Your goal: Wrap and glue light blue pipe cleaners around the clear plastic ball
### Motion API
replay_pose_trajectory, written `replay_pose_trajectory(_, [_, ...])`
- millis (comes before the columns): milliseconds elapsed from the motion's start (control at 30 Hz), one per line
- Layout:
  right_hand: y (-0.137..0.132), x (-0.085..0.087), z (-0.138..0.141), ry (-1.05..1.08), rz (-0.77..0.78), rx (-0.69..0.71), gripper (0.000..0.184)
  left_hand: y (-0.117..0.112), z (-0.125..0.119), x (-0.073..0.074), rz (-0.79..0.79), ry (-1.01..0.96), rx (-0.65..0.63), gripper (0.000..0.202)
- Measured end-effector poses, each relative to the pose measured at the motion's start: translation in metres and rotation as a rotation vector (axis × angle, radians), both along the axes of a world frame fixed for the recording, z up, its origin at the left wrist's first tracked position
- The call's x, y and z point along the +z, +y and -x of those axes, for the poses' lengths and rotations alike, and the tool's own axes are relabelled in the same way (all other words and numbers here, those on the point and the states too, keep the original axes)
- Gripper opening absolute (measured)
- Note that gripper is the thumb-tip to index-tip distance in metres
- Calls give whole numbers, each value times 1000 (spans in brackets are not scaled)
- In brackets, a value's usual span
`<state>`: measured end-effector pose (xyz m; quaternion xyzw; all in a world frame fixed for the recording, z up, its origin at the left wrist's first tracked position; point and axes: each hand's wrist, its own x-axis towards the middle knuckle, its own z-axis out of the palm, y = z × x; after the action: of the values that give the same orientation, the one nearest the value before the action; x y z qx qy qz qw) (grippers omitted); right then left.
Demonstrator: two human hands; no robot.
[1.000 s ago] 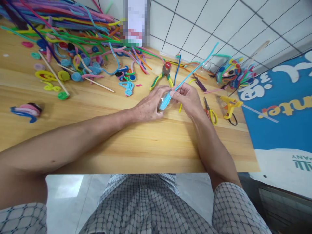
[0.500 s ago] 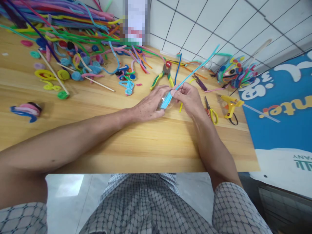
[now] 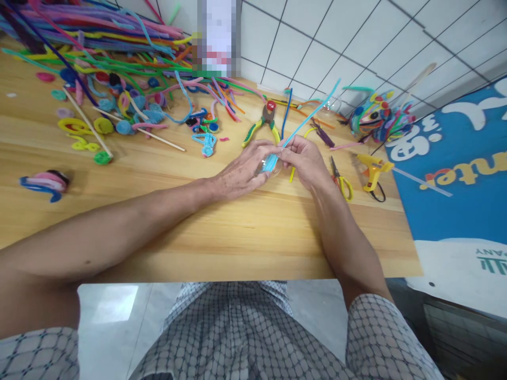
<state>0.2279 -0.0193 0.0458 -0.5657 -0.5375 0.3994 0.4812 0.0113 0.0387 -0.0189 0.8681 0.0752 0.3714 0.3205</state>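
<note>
Head — two hands (image 3: pixel 247 171) (image 3: pixel 303 158), one blue bundle (image 3: pixel 270 163)

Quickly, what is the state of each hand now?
Left hand: curled around a clear object.
Right hand: closed, pinching a light-blue strip.

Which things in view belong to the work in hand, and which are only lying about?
Work in hand:
blue pipe cleaners, between left hand and right hand
clear piece, at the left hand

Lying about, though tools may well serve:
pliers
scissors
glue gun
yellow coil
</note>
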Motion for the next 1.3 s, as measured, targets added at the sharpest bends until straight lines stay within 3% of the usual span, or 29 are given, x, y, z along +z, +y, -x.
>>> replay_pose_trajectory(433, [-1, 0, 2, 6, 22, -9, 58, -4, 1, 2, 32, 24, 31, 42])
replay_pose_trajectory(867, [-2, 2, 3, 43, 55, 0, 56, -7, 4, 3, -53, 64, 51, 32])
replay_pose_trajectory(1133, [0, -4, 4, 92, 60, -10, 62, -3, 1, -4, -109, -10, 39, 58])
replay_pose_trajectory(1300, [1, -7, 2, 111, 77, 3, 63, -3, 2, -1, -158, 18, 41, 55])
